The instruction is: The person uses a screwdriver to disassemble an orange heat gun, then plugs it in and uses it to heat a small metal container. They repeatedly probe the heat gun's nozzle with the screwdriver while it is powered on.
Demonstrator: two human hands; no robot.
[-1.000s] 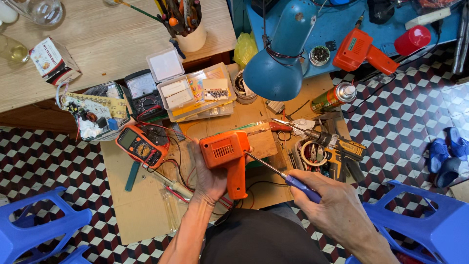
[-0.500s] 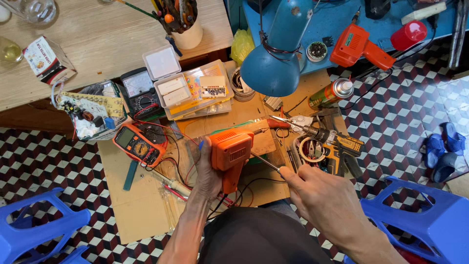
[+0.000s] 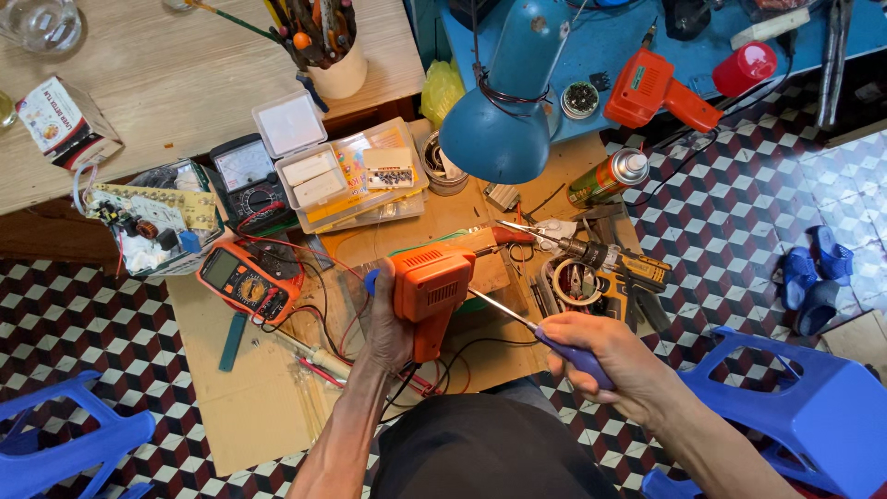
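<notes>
Checkered floor tiles (image 3: 739,212) in dark red, black and white surround a low cardboard-covered worktop (image 3: 259,416) crowded with tools. At its middle the left hand (image 3: 383,319) has its grip closed around an orange soldering gun (image 3: 430,291), held above the board with the handle pointing down toward the person and the body's broad side facing the camera. The right hand (image 3: 601,356) has its grip closed on the purple handle of a screwdriver (image 3: 536,333). The screwdriver's long axis runs from lower right up to upper left, and its metal shaft ends at the right side of the soldering gun's body, touching it or very nearly so; the exact contact point is too small to tell. The gun therefore lies up and to the left of the right hand, with the left hand directly behind it. Just left of the gun lies an orange multimeter (image 3: 248,282) with red leads trailing across the board. To the right rest a yellow-and-black drill (image 3: 619,263) and a roll of tape (image 3: 577,282). A blue desk lamp (image 3: 504,120) hangs over the far edge, near a clear parts box (image 3: 346,176) and a second red soldering gun (image 3: 661,88).
</notes>
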